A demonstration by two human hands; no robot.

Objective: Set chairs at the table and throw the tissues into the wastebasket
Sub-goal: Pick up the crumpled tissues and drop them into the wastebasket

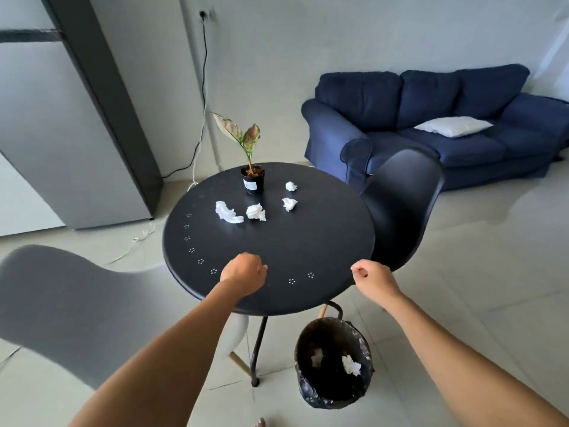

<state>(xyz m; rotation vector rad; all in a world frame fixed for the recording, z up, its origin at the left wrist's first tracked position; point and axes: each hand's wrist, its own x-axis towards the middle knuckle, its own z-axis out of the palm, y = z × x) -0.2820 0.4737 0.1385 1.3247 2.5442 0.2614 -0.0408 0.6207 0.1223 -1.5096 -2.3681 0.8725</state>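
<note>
Several crumpled white tissues lie on the round black table (pixel 308 241): a long one (pixel 227 212), one beside it (pixel 256 212), and two more to the right (pixel 289 204) (pixel 291 186). My left hand (pixel 243 272) hovers over the table's near part, fingers curled shut and empty. My right hand (pixel 374 277) is at the table's near right edge, fingers loosely closed, nothing visible in it. A grey chair (pixel 70 303) stands at the left of the table, a black chair (pixel 403 204) at the right. The black-lined wastebasket (pixel 311 392) on the floor below holds two tissues (pixel 351 365).
A potted plant (pixel 253 178) stands on the far side of the table. A blue sofa (pixel 446 124) with a white cushion sits behind the black chair. A grey fridge (pixel 61 134) is at the left, with cables on the floor by the wall.
</note>
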